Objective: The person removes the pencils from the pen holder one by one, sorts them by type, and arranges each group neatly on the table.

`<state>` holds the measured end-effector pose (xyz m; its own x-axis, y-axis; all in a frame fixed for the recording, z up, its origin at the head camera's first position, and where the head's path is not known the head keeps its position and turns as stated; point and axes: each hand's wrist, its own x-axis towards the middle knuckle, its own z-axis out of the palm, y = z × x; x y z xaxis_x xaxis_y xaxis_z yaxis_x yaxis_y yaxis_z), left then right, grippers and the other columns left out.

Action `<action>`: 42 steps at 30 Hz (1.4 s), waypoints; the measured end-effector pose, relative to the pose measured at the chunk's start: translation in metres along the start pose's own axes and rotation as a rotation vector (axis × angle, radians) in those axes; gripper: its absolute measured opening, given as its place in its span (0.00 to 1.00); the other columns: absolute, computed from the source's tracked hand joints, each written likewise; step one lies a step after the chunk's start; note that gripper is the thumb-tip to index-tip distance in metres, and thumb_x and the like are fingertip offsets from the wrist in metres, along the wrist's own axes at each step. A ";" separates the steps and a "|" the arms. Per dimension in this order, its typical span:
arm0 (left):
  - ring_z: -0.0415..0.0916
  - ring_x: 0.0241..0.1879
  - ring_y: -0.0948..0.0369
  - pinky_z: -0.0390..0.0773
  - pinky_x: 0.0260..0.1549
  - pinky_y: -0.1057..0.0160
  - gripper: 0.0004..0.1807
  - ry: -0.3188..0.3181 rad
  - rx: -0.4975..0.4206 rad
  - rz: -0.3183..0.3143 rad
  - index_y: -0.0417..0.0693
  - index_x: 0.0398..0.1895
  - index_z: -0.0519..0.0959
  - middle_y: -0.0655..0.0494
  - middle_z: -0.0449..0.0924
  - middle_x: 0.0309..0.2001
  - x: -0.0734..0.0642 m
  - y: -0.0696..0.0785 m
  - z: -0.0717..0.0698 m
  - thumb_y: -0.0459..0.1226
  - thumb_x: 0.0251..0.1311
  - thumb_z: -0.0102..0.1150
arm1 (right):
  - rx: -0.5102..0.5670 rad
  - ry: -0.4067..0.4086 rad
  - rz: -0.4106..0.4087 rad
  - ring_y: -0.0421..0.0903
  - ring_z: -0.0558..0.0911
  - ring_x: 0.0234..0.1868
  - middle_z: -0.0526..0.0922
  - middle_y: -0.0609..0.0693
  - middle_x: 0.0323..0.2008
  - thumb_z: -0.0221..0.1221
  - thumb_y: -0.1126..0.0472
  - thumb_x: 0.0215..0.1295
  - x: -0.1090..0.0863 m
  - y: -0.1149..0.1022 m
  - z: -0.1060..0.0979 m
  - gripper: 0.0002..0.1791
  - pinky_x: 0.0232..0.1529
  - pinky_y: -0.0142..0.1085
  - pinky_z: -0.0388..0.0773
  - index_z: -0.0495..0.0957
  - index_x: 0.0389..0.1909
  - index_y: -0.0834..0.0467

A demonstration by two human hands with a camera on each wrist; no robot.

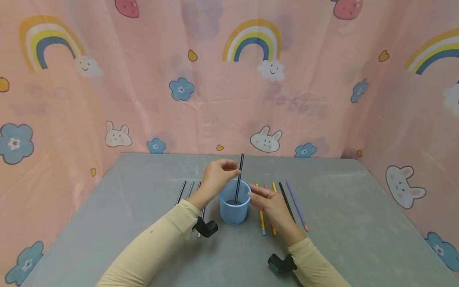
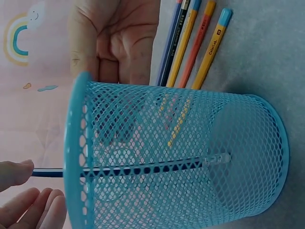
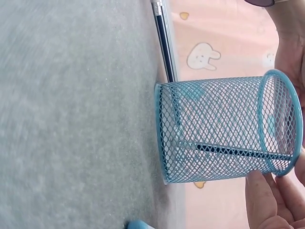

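Observation:
A light blue mesh pen cup (image 1: pixel 233 213) stands upright on the grey table. Inside it a dark striped pencil (image 1: pixel 238 187) leans slightly, its pale eraser end down by the cup's floor, as the left wrist view shows through the mesh. My left hand (image 1: pixel 216 175) pinches this pencil above the rim between thumb and fingers. At the cup's right side, my right hand (image 1: pixel 270 205) holds the wall near the rim, thumb (image 3: pixel 261 198) against the mesh. Part of the left hand's grip is hidden in the right wrist view.
Left of the cup lie several dark and teal pencils (image 1: pixel 181 191), partly covered by the left arm. To the right are several more, among them a yellow pencil (image 1: pixel 261 221), a black pencil (image 1: pixel 285 199) and a purple pencil (image 1: pixel 297 206). A pink patterned curtain (image 1: pixel 215 115) hangs behind.

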<state>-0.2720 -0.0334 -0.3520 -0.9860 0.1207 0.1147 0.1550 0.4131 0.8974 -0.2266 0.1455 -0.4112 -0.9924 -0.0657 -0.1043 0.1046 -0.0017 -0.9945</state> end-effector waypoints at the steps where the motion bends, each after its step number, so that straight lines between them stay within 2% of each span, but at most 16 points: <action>1: 0.84 0.51 0.53 0.85 0.51 0.55 0.16 -0.002 0.004 0.002 0.42 0.51 0.83 0.48 0.86 0.49 0.000 0.000 0.001 0.38 0.61 0.67 | 0.001 -0.003 -0.002 0.52 0.74 0.68 0.75 0.59 0.66 0.60 0.65 0.70 0.000 0.000 0.000 0.22 0.57 0.33 0.81 0.75 0.63 0.66; 14: 0.82 0.53 0.51 0.85 0.51 0.54 0.19 -0.026 0.005 -0.003 0.41 0.54 0.82 0.47 0.85 0.51 -0.001 -0.001 0.009 0.38 0.61 0.68 | -0.008 0.006 -0.006 0.51 0.77 0.65 0.75 0.58 0.66 0.60 0.63 0.70 0.001 0.000 0.000 0.22 0.58 0.36 0.81 0.75 0.63 0.64; 21: 0.82 0.49 0.51 0.86 0.47 0.56 0.13 0.001 0.021 0.006 0.39 0.48 0.82 0.46 0.85 0.46 0.001 -0.007 0.013 0.35 0.62 0.66 | -0.009 -0.008 -0.019 0.46 0.80 0.61 0.76 0.60 0.65 0.61 0.63 0.69 0.002 0.002 0.001 0.23 0.57 0.36 0.81 0.75 0.63 0.64; 27: 0.83 0.46 0.53 0.86 0.44 0.58 0.11 0.032 0.007 0.020 0.39 0.46 0.83 0.47 0.86 0.43 0.001 -0.001 0.011 0.35 0.63 0.66 | -0.009 0.002 -0.022 0.52 0.76 0.66 0.75 0.60 0.65 0.61 0.64 0.69 0.000 0.002 -0.001 0.23 0.57 0.36 0.81 0.75 0.63 0.64; 33: 0.84 0.45 0.54 0.86 0.44 0.59 0.11 0.056 -0.025 0.049 0.41 0.45 0.84 0.48 0.87 0.44 -0.003 0.012 -0.001 0.37 0.63 0.66 | -0.038 0.015 -0.024 0.47 0.80 0.61 0.77 0.60 0.64 0.60 0.63 0.69 0.000 0.001 -0.003 0.22 0.58 0.37 0.81 0.76 0.63 0.62; 42: 0.85 0.46 0.56 0.86 0.49 0.60 0.13 0.106 -0.189 0.097 0.42 0.49 0.85 0.46 0.87 0.47 -0.008 0.032 -0.030 0.36 0.61 0.67 | -0.028 0.009 -0.023 0.45 0.83 0.58 0.78 0.60 0.62 0.60 0.63 0.69 0.000 0.001 -0.001 0.22 0.55 0.35 0.82 0.76 0.63 0.63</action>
<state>-0.2610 -0.0486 -0.3110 -0.9695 0.0521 0.2395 0.2450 0.2270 0.9426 -0.2266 0.1461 -0.4124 -0.9951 -0.0565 -0.0809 0.0796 0.0250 -0.9965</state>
